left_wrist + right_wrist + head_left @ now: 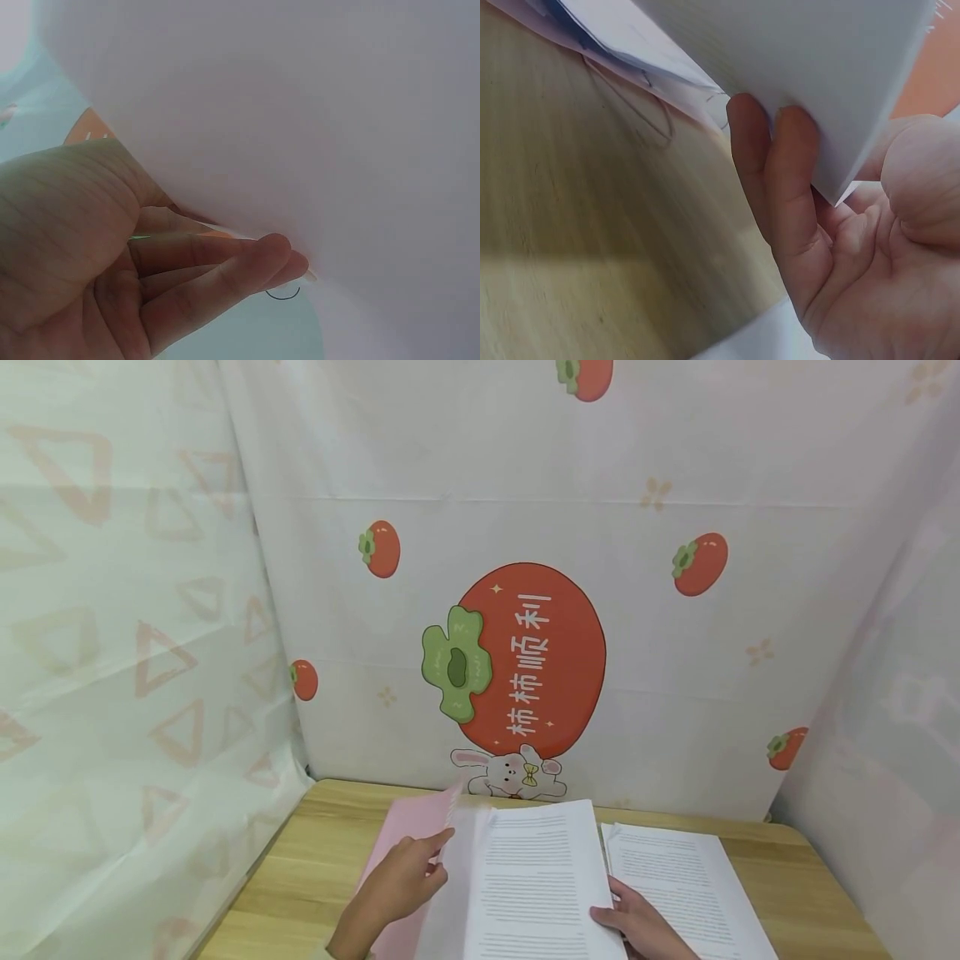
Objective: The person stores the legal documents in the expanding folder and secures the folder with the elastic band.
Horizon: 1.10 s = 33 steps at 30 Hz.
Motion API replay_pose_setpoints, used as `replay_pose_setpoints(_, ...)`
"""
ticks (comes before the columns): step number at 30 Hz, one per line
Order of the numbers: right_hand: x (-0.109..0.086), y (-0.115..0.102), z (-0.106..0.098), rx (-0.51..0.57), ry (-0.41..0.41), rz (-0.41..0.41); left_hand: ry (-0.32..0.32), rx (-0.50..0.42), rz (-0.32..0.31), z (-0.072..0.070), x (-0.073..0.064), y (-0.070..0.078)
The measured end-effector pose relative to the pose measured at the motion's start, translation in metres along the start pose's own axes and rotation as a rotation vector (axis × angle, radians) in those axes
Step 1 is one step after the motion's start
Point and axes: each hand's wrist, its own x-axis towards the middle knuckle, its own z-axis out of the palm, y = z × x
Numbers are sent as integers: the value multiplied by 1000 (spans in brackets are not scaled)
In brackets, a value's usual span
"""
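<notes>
An open pink folder [422,814] lies on the wooden table, with a stack of printed sheets [536,881] beside its pink side. My right hand [637,918] grips the stack at its right edge, thumb on the printed side. Its other fingers [795,161] lie along the back, near the raised corner. My left hand [401,877] is over the pink side, index finger extended toward a blurred, thin white sheet [455,885]. Up close in the left wrist view, that sheet [337,127] fills much of the picture, its edge at my fingertips [276,249].
Another printed stack [675,877] lies on the table [258,902] to the right. Beside the papers in the right wrist view, a thin cord [634,109] loops on the tabletop. Behind hangs a white cloth [337,610] printed with persimmons, with cloths on both sides too.
</notes>
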Motion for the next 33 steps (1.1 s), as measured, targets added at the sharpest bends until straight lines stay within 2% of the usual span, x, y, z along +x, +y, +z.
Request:
replay_pose_setpoints(14,14,-2,14,24,-5,-6,11,36,32,1,2,1)
replay_pose_setpoints(19,20,0,16,48,-25,-18,-3,23,30,1,3,2)
replay_pose_setpoints(33,30,4,25,128,-19,-37,-23,40,1,-1,4,2)
